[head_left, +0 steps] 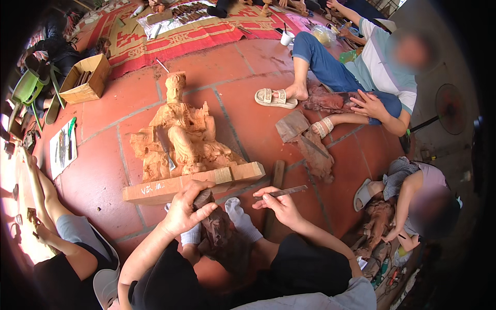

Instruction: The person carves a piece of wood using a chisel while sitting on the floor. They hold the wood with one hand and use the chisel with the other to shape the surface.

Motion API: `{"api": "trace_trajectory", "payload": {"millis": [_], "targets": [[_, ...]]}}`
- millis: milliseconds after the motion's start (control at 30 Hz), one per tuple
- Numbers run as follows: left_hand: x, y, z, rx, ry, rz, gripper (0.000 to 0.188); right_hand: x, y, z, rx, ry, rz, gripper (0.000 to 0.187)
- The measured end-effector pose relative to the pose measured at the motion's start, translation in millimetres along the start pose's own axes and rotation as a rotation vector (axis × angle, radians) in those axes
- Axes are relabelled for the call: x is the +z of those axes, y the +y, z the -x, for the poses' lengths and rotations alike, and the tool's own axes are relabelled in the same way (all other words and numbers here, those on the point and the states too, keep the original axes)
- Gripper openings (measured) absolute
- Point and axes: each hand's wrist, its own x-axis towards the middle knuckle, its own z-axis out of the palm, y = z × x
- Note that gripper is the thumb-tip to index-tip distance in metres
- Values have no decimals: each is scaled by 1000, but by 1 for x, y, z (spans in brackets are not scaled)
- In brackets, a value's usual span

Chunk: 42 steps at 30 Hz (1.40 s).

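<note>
My left hand (pixel 188 211) is closed on the top end of a dark wooden carving (pixel 215 227), which stands between my legs and feet. Part of that carving's lower end is lost in shadow. In my right hand (pixel 280 207) is a thin flat metal carving tool (pixel 287 191), gripped between thumb and fingers and pointing right, apart from the carving. Just beyond my hands stands a large light-wood statue (pixel 181 124) of a seated figure on a thick wooden base (pixel 206 182). A chisel (pixel 166 151) leans against the statue's front.
A cardboard box (pixel 85 80) of wooden pieces and a sheet of tools (pixel 63 147) lie left. A wooden strip (pixel 274 196) is by my right foot. Several people sit around with carvings; at right, one rests a hand on a reddish carving (pixel 330 101). A red patterned mat (pixel 134 51) spreads behind.
</note>
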Motion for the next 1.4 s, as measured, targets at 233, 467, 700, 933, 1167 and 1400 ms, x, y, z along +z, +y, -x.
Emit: {"api": "trace_trajectory", "payload": {"millis": [233, 467, 700, 933, 1167, 1400], "targets": [[-7, 3, 8, -67, 72, -80, 50, -31, 1, 25, -115, 142, -154, 36], [-7, 8, 0, -87, 28, -35, 41, -46, 26, 41, 28, 335, -91, 53], [-6, 3, 3, -75, 55, -124, 31, -33, 80, 50, 473, -94, -42, 45], [-7, 6, -3, -97, 76, -226, 30, -27, 118, 50, 636, -110, -155, 41], [-3, 25, -11, -279, 51, -257, 27, -9, 117, 45, 693, -79, -302, 45], [9, 19, -20, -350, 38, -342, 28, -5, 138, 48, 834, -169, -482, 44]]}}
